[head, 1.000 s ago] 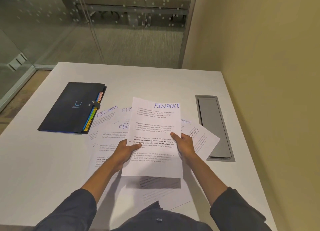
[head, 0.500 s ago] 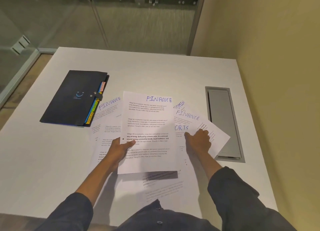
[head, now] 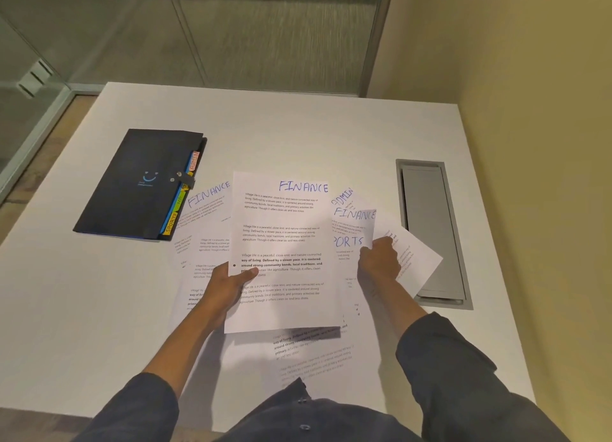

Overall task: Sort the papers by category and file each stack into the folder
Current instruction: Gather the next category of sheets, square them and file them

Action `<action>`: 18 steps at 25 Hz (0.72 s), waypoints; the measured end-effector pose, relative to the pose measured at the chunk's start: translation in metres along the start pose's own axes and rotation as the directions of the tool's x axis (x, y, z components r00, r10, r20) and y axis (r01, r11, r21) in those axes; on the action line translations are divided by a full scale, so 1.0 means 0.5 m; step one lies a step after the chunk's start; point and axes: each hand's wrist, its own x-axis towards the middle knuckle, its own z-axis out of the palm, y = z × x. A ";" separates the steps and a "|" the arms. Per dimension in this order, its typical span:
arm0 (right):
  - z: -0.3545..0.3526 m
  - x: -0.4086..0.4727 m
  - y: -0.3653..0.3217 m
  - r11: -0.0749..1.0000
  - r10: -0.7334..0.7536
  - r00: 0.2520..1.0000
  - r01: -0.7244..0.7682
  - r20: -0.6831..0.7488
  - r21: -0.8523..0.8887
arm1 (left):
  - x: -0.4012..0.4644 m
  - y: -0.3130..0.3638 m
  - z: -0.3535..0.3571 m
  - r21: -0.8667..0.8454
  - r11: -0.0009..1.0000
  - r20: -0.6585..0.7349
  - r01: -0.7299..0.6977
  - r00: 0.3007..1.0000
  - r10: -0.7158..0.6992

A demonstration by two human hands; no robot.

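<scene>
Gathering the FINANCE sheets

The next FINANCE sheet (head: 355, 218) lies right of the raised sheet (head: 283, 249), long axis running away; the right hand (head: 379, 259) pinches its edge, the left hand (head: 228, 284) grips the raised one above the desk (head: 298, 127).

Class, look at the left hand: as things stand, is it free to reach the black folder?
Probably not yet. The left hand is holding the FINANCE sheet. The black folder lies closed to its left with only bare table between, so the path itself looks clear.

you're in an office | frosted-dot glass partition (head: 205, 27) | carpet beyond | white desk (head: 298, 127), cable hatch (head: 430, 233) at right edge
</scene>
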 end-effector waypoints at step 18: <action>-0.187 -0.118 -0.063 0.812 -0.547 0.741 0.582 -0.389 -0.032 | -0.049 0.058 -0.015 -0.037 0.983 -0.084 -0.181 0.981 0.177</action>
